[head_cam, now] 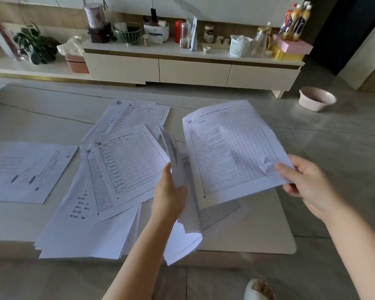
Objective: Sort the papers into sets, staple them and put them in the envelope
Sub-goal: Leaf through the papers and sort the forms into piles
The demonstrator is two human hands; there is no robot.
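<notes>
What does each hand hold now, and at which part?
Right hand pinches the grid sheet at its near right corner. Left hand grips a bundle of papers near its middle.

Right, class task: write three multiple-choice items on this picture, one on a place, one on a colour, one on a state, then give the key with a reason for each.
1. Where is the basin?
A. on the floor right of the table
B. on the cabinet
C. on the papers

2. What colour is the basin?
A. green
B. pink
C. black

3. What is the right hand doing?
A. resting flat on the table
B. hanging free
C. pinching the corner of a gridded sheet

Key:
1 A, it sits on the floor tiles beyond the table edge.
2 B, its wall is pale pink.
3 C, thumb and fingers clamp the sheet, lifted above the table, while the left hand grips a bundle of pages.
</notes>
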